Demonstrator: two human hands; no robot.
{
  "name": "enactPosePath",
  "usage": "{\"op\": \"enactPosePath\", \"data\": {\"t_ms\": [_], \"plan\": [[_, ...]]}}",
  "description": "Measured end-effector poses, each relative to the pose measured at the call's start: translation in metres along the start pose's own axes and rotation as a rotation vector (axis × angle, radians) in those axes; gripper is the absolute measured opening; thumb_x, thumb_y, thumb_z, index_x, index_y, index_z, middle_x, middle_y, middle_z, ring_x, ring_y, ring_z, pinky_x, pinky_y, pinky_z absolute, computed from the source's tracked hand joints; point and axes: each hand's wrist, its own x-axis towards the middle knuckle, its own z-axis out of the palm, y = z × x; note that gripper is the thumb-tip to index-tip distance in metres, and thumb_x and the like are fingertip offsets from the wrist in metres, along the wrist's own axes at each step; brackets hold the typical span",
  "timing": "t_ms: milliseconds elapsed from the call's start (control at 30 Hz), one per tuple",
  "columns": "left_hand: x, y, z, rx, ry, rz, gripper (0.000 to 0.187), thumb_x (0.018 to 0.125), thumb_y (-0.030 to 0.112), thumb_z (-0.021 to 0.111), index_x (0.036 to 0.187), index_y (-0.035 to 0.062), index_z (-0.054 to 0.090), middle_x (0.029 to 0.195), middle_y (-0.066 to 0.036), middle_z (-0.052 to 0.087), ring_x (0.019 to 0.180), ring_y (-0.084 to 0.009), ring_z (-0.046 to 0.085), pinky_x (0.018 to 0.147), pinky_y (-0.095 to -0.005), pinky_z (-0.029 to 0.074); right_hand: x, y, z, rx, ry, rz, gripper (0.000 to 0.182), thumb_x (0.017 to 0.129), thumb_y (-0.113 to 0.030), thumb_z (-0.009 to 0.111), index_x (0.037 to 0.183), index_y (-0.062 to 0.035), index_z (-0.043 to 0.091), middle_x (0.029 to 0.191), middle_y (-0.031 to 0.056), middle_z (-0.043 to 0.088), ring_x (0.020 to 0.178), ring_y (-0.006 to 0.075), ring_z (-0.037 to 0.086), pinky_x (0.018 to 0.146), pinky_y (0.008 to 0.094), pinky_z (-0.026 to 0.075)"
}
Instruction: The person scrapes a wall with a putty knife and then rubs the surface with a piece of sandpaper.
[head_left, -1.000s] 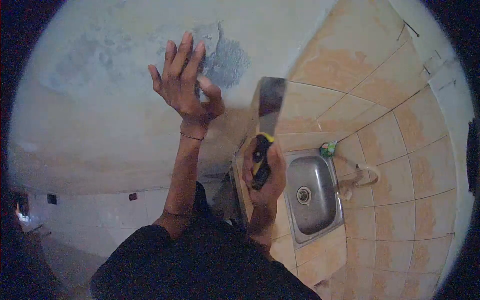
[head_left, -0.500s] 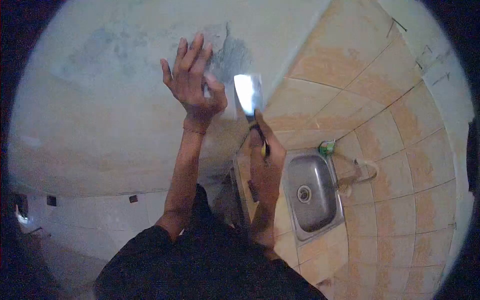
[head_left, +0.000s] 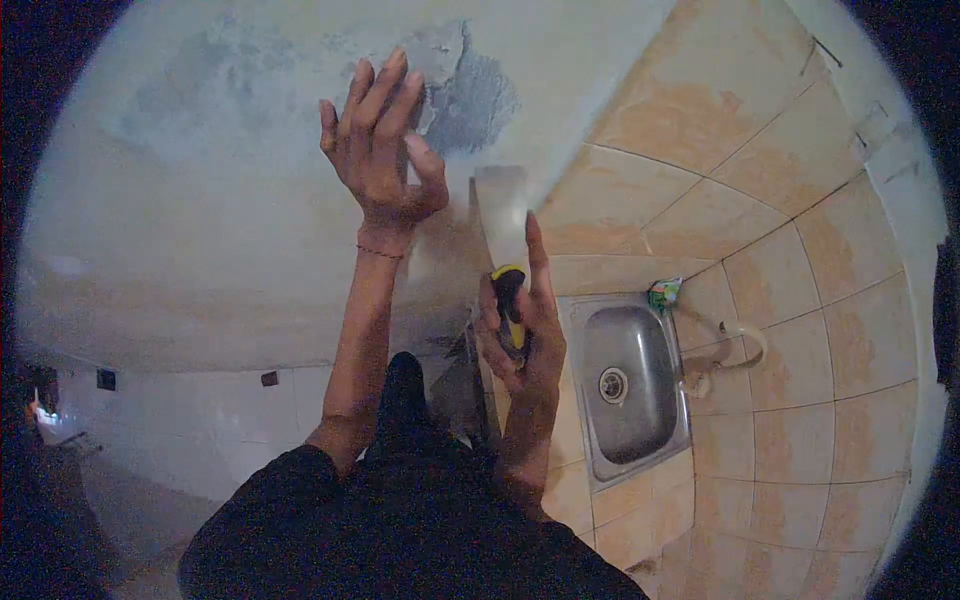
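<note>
With right hand [head_left: 540, 345] wrapped around the scraper [head_left: 503, 215] near the frame's centre, aimed its long axis up and slightly left at the grey patch [head_left: 475, 105] in the upper centre, nearer to the wide-open left hand [head_left: 380, 175].

Head-worn view, forward and down

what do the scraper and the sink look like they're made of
The scraper has a flat blade that looks like smooth metal, judging by its pale sheen; its black and yellow handle is probably plastic or rubber, though the fingers hide much of it. The sink looks like stainless steel, with a grey, satiny basin and soft highlights along its rim.
</note>
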Motion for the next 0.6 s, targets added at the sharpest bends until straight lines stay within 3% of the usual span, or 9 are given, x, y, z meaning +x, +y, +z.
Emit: {"op": "enactPosePath", "data": {"t_ms": [133,200,300,400,500,600], "plan": [[0.000,-0.002,0.001,0.045,0.019,0.023,0.043,0.087,0.019,0.043,0.125,0.0134,0.061,0.134,-0.003,0.061,0.132,-0.0245,0.049,0.119,-0.0446,0.014,-0.001,0.016,-0.008,0.133,0.207,0.059,0.048,0.100,-0.045,0.050,0.125,-0.0040,0.044,0.067,0.0050,0.045,0.047,0.0086,0.044,0.032,0.0195,0.035],[0.001,0.001,-0.001,0.050,0.008,0.018,0.041,0.089,0.020,0.042,0.125,0.0134,0.062,0.134,-0.002,0.060,0.132,-0.0246,0.050,0.119,-0.0447,0.013,0.004,0.016,-0.011,0.147,0.088,0.051,0.052,0.101,-0.048,0.044,0.118,0.0008,0.044,0.068,0.0044,0.041,0.046,0.0091,0.040,0.030,0.0194,0.031],[0.001,0.000,-0.002,0.094,-0.007,0.013,0.039,0.094,0.023,0.039,0.125,0.0143,0.061,0.134,-0.003,0.061,0.131,-0.0248,0.051,0.119,-0.0451,0.013,0.008,0.015,-0.008,0.484,0.137,0.120,0.057,0.101,-0.049,0.045,0.113,0.0070,0.043,0.070,0.0036,0.038,0.046,0.0091,0.038,0.027,0.0195,0.027],[0.000,-0.001,-0.001,0.046,0.036,0.025,0.038,0.098,0.026,0.037,0.125,0.0159,0.061,0.132,-0.003,0.062,0.130,-0.0247,0.051,0.119,-0.0454,0.013,0.010,0.017,-0.020,0.607,-0.077,0.142,0.060,0.100,-0.049,0.046,0.110,0.0092,0.042,0.073,0.0028,0.037,0.046,0.0089,0.037,0.027,0.0191,0.028],[-0.002,-0.003,-0.001,0.091,0.039,0.021,0.038,0.100,0.027,0.035,0.125,0.0167,0.061,0.131,-0.003,0.063,0.129,-0.0247,0.052,0.118,-0.0451,0.013,0.012,0.016,-0.017,0.401,0.003,0.114,0.056,0.101,-0.047,0.045,0.111,0.0074,0.044,0.070,0.0038,0.037,0.042,0.0086,0.035,0.027,0.0185,0.028],[-0.002,-0.003,0.001,0.079,0.065,0.035,0.037,0.101,0.027,0.034,0.125,0.0167,0.061,0.130,-0.003,0.063,0.129,-0.0244,0.052,0.119,-0.0447,0.013,0.021,0.017,-0.005,0.388,0.039,0.007,0.049,0.103,-0.043,0.043,0.113,0.0053,0.045,0.067,0.0041,0.037,0.038,0.0080,0.031,0.026,0.0178,0.028]]}}
